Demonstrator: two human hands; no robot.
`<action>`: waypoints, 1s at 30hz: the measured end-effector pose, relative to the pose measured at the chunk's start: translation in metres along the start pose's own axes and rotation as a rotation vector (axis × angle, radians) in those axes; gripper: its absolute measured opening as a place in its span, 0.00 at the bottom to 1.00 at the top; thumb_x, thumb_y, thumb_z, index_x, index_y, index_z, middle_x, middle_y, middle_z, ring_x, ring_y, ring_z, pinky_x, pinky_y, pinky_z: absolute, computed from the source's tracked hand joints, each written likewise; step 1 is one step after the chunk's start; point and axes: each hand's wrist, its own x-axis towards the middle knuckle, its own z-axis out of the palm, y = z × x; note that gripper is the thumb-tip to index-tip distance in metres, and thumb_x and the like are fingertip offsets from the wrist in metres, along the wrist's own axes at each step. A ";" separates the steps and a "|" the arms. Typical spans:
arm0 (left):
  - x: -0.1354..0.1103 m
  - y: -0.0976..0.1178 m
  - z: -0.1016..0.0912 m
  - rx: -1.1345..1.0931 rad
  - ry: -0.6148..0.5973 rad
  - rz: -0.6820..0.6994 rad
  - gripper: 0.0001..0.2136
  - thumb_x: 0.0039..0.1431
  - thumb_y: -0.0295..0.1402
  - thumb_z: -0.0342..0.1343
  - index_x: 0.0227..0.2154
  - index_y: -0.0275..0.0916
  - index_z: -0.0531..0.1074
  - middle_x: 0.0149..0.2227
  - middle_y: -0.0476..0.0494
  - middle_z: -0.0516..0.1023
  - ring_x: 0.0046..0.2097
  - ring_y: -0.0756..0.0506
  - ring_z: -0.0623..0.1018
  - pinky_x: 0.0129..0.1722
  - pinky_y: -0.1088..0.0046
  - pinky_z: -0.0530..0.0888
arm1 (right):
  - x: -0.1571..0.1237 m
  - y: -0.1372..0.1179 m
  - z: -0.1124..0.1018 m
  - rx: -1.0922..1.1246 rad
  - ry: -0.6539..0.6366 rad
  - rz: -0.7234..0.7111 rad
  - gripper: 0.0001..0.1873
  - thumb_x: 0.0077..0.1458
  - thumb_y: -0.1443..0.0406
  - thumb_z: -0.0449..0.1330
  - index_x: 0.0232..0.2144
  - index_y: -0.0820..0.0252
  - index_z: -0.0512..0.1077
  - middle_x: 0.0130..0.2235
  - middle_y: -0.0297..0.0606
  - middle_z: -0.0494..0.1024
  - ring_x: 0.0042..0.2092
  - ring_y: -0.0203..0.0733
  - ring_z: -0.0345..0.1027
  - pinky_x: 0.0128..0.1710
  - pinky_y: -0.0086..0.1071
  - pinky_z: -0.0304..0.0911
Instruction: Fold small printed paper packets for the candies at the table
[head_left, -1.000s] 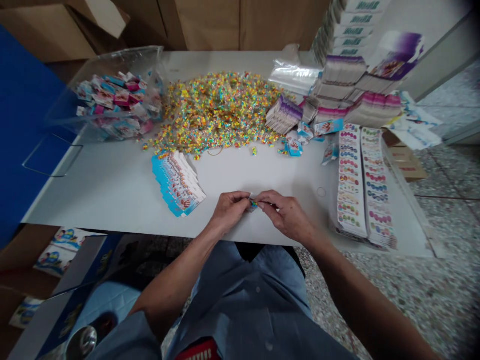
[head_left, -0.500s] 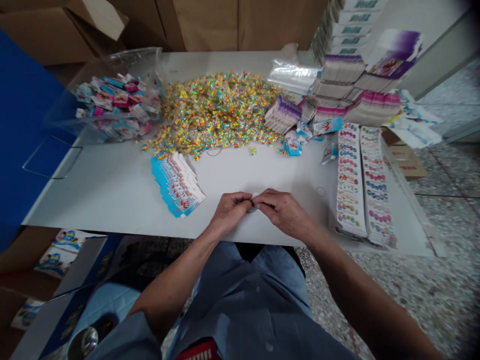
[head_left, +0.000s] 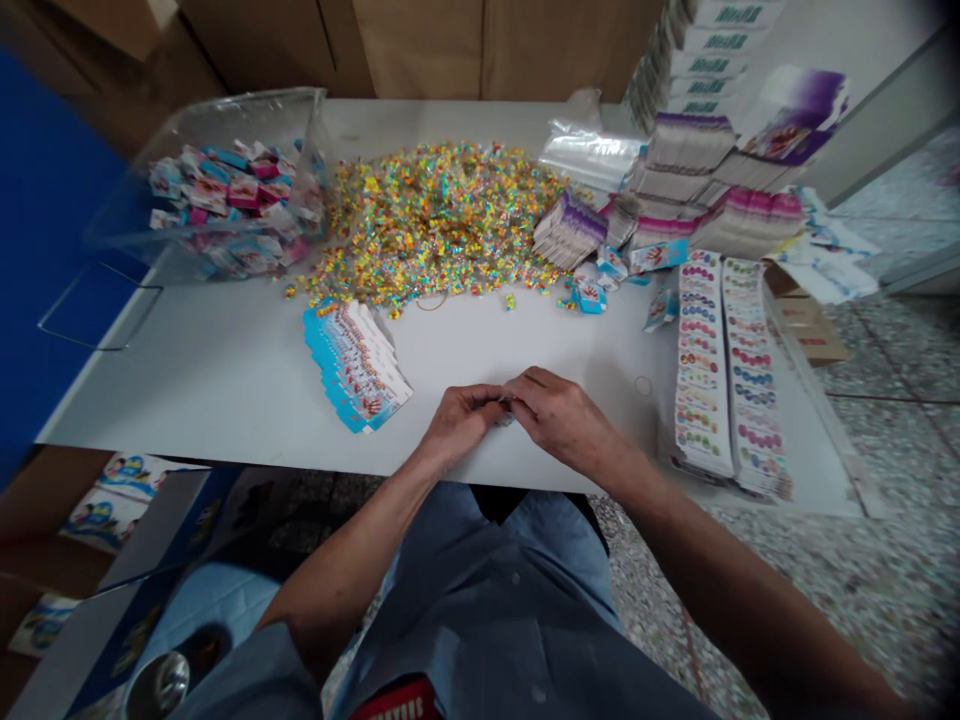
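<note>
My left hand [head_left: 466, 418] and my right hand [head_left: 553, 408] meet low over the front of the table, fingertips pinched together. Between them shows a small pale piece [head_left: 507, 418], mostly covered by the fingers; its kind is too small to make out, with a tiny reddish spot by the right fingers. To the left of my hands lies a fanned stack of flat blue-and-white printed cartons [head_left: 356, 368]. Beyond my hands spreads a large heap of tiny yellow, orange and blue pieces in clear wrapping [head_left: 439, 220].
A clear plastic bag [head_left: 315, 125] of folded little boxes stands back left. At right are two stacks of printed sticker strips [head_left: 703, 370], bundled purple and pink cartons [head_left: 686, 145], and a few small blue boxes [head_left: 589, 295]. A rubber band [head_left: 643, 385] lies near the right hand.
My right hand has shifted slightly left and its fingers have curled closer over the small piece. The white bit above the fingertips is now hidden. My left hand stays nearly still.
</note>
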 end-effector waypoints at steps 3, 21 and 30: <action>0.000 -0.002 -0.001 0.001 0.009 -0.005 0.14 0.51 0.29 0.59 0.39 0.37 0.85 0.32 0.46 0.83 0.32 0.49 0.75 0.37 0.73 0.69 | -0.007 0.007 0.004 0.111 0.068 -0.047 0.10 0.64 0.72 0.56 0.42 0.56 0.75 0.41 0.42 0.80 0.44 0.46 0.75 0.47 0.40 0.71; -0.004 -0.002 -0.006 0.044 -0.082 0.062 0.12 0.54 0.35 0.64 0.40 0.39 0.85 0.38 0.46 0.85 0.39 0.47 0.78 0.47 0.67 0.71 | -0.004 0.016 -0.007 0.135 -0.026 -0.135 0.15 0.65 0.73 0.55 0.50 0.56 0.74 0.41 0.41 0.82 0.43 0.45 0.77 0.44 0.39 0.73; -0.005 -0.002 -0.011 0.042 -0.169 0.065 0.14 0.58 0.37 0.64 0.46 0.40 0.83 0.42 0.44 0.85 0.43 0.45 0.79 0.51 0.65 0.72 | -0.017 0.020 0.014 0.104 0.267 -0.183 0.08 0.66 0.71 0.57 0.39 0.56 0.76 0.36 0.38 0.81 0.38 0.41 0.76 0.41 0.34 0.73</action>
